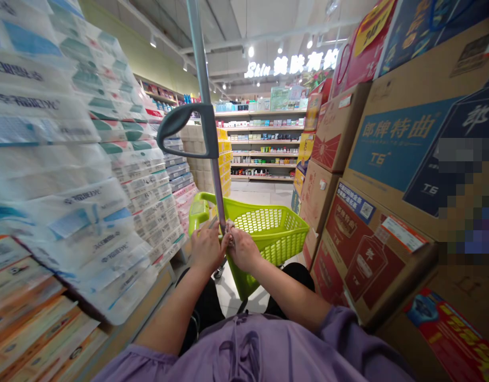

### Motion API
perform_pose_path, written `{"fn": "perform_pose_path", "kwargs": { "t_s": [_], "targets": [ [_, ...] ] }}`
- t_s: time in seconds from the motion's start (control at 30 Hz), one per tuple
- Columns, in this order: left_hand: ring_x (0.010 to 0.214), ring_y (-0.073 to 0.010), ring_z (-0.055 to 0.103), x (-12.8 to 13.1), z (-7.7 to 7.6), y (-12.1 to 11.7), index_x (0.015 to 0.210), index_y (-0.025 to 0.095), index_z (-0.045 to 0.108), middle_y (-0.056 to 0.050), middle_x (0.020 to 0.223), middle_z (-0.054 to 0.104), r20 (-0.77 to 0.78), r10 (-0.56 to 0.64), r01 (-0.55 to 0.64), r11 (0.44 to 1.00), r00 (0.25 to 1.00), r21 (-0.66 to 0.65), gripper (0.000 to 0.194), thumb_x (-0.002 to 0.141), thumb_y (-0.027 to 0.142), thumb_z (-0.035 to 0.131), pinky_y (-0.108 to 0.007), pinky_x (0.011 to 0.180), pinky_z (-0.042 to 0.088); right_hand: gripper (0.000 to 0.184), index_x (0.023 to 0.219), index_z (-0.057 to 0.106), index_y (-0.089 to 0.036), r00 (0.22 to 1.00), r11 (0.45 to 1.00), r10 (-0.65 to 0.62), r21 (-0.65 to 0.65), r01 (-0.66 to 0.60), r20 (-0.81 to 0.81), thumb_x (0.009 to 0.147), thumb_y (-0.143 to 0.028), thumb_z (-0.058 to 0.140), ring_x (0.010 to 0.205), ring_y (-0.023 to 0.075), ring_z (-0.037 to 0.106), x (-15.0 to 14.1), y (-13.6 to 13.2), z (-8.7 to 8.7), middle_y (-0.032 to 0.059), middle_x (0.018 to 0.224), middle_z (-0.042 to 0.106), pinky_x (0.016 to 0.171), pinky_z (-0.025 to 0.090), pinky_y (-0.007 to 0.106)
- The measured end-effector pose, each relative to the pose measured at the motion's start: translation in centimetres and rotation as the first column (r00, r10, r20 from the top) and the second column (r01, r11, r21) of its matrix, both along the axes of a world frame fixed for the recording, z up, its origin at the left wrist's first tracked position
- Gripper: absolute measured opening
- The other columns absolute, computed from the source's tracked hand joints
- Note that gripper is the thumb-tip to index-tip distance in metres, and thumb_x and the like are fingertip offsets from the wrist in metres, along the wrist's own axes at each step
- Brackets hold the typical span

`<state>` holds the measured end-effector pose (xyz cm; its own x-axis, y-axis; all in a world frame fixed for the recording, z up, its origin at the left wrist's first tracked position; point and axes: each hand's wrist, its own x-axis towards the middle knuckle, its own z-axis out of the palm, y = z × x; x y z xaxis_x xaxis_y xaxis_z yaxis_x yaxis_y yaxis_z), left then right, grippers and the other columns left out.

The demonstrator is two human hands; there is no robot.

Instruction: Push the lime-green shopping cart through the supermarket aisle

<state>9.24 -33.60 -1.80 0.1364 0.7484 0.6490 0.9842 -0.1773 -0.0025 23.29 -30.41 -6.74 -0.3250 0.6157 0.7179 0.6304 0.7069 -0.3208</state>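
My left hand (205, 245) and my right hand (244, 248) meet at the lower part of a metal pole (217, 188). The fingers of my left hand are curled at the pole, with the thumb towards my right hand. A small crumpled cloth (229, 226) is pinched in my right hand against the pole. Higher up, a grey loop handle (185, 130) is fixed to this pole. Behind my hands stands a lime-green plastic shopping basket (274, 225) on wheels, with perforated sides. My fingers partly hide its near end.
Wrapped paper packs (77, 207) are stacked high along the left. Cardboard cartons (391, 138) form a wall close on the right. Straight ahead, beyond the basket, a pale tiled floor (256, 190) leads to shelves of small goods (264, 139).
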Motion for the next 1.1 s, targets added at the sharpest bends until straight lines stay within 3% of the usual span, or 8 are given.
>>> {"fn": "perform_pose_path", "kwargs": {
  "t_s": [0.13,0.47,0.53,0.63,0.67,0.8,0.93,1.1],
  "targets": [
    [0.106,-0.0318,0.059,0.4,-0.1,0.2,0.129,0.012,0.047,-0.018,0.108,0.069,0.035,0.051,-0.05,0.998,0.998,-0.048,0.058,0.091,0.055,0.039,-0.05,0.102,0.027,0.054,0.13,0.046,-0.014,0.999,0.999,0.034,-0.01,-0.034,-0.011,0.077,-0.017,0.056,0.12,0.0274,0.051,0.0,-1.2,-0.4,0.0165,0.127,0.057,0.103,0.04,0.044],
    [0.105,-0.0275,0.058,-0.3,0.7,0.8,0.11,0.023,0.061,-0.007,0.107,0.068,-0.005,0.056,-0.056,0.981,0.998,-0.184,0.031,0.091,0.041,0.045,-0.046,0.102,0.028,0.057,0.13,0.044,-0.023,0.93,0.914,0.143,-0.316,-0.256,-0.337,0.075,-0.015,0.059,0.1,0.0193,0.065,1.2,-1.2,2.8,0.0059,0.115,0.067,0.09,0.049,0.035],
    [0.107,-0.0269,0.058,-0.2,0.6,0.8,0.106,0.024,0.062,-0.007,0.107,0.068,-0.01,0.071,-0.072,0.982,0.997,-0.175,0.028,0.09,0.04,0.046,-0.045,0.102,0.027,0.05,0.124,0.05,-0.021,0.951,0.958,0.074,-0.242,-0.151,-0.3,0.076,-0.019,0.063,0.111,0.0226,0.061,1.3,-1.3,3.8,0.0098,0.121,0.064,0.095,0.046,0.04],
    [0.108,-0.0274,0.057,-0.1,0.6,0.7,0.105,0.022,0.062,-0.008,0.103,0.069,-0.006,0.076,-0.076,0.982,0.997,-0.174,0.029,0.089,0.04,0.046,-0.046,0.102,0.026,0.016,0.096,0.063,-0.021,0.979,0.997,-0.035,0.053,0.047,-0.201,0.08,-0.025,0.065,0.131,0.0263,0.044,1.4,-2.1,5.8,0.0116,0.138,0.053,0.109,0.03,0.046],
    [0.108,-0.0277,0.057,-0.1,0.6,0.6,0.105,0.021,0.062,-0.009,0.103,0.069,-0.003,0.074,-0.073,0.981,0.997,-0.178,0.029,0.089,0.04,0.046,-0.046,0.102,0.026,0.006,0.086,0.064,-0.021,0.987,0.984,-0.039,0.168,0.065,-0.154,0.083,-0.026,0.062,0.136,0.0252,0.039,1.4,-2.5,6.5,0.0091,0.142,0.05,0.113,0.024,0.046],
    [0.112,-0.0297,0.054,-0.3,0.4,0.5,0.101,0.019,0.064,-0.01,0.111,0.067,-0.031,0.041,-0.046,0.981,0.999,-0.186,0.023,0.087,0.029,0.048,-0.049,0.103,0.025,0.017,0.076,0.063,-0.024,1.0,0.858,-0.028,0.513,0.025,-0.002,0.09,-0.025,0.055,0.143,0.0169,0.026,1.1,-4.2,8.4,-0.001,0.143,0.05,0.118,0.004,0.038],
    [0.111,-0.031,0.054,-0.4,0.0,0.5,0.102,0.018,0.064,-0.012,0.111,0.067,-0.031,0.025,-0.03,0.986,0.999,-0.165,0.024,0.087,0.022,0.045,-0.051,0.102,0.024,0.016,0.077,0.063,-0.025,0.999,0.846,0.006,0.533,-0.026,0.039,0.09,-0.021,0.053,0.144,0.0139,0.023,0.9,-4.9,8.4,-0.0039,0.142,0.051,0.119,-0.001,0.037],
    [0.108,-0.0297,0.055,-0.4,-0.4,0.6,0.105,0.017,0.062,-0.012,0.109,0.067,0.006,0.013,-0.013,0.991,1.0,-0.131,0.025,0.087,0.026,0.046,-0.051,0.102,0.024,0.016,0.084,0.066,-0.023,0.999,0.903,0.039,0.427,-0.035,-0.001,0.09,-0.021,0.052,0.141,0.0194,0.032,1.2,-4.3,8.1,0.0018,0.143,0.049,0.118,0.017,0.042]
  ]
}}
